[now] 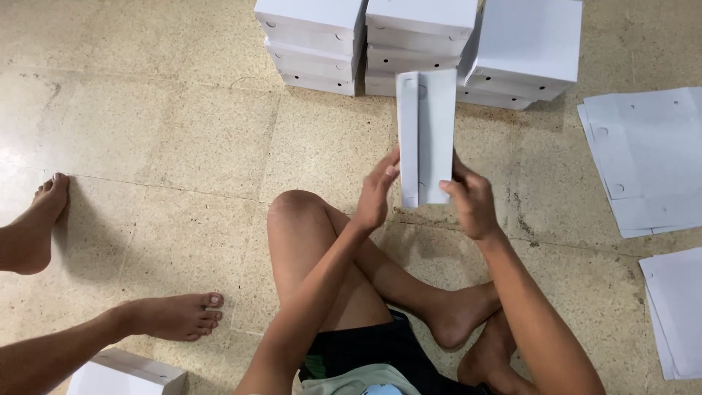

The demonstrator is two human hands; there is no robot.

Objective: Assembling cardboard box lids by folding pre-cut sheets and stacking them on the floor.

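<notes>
The person sits cross-legged on the speckled tan floor [183, 139], holding a white cardboard piece [425, 135] up on end in front of their raised knee [296, 208]. The piece is plain white, tall and narrow, partly folded: a long crease runs down it, so a thin strip on one side turns toward us while a wider panel faces out beside it. A small round hole sits near the top of the wider panel. Its upper end overlaps, from this view, the stacks of white boxes [409, 44] that stand on the floor just beyond it.

The left hand [376, 194] is at the lower edge of the cardboard piece, its fingers [389, 170] curled against the narrow strip. The right hand [472, 201] is on the opposite lower edge, fingers closed around it, thumb in front. Both hands grip the piece; it touches nothing else.

To the right of the cardboard piece, well apart, flat white sheets [643, 157] with punched holes lie fanned on the floor, and more sheets [676, 311] lie nearer the person. To the left of the cardboard piece, well apart, another person's bare feet [175, 316] rest on the floor, with a made-up white box [124, 374] by them at the lower edge.
</notes>
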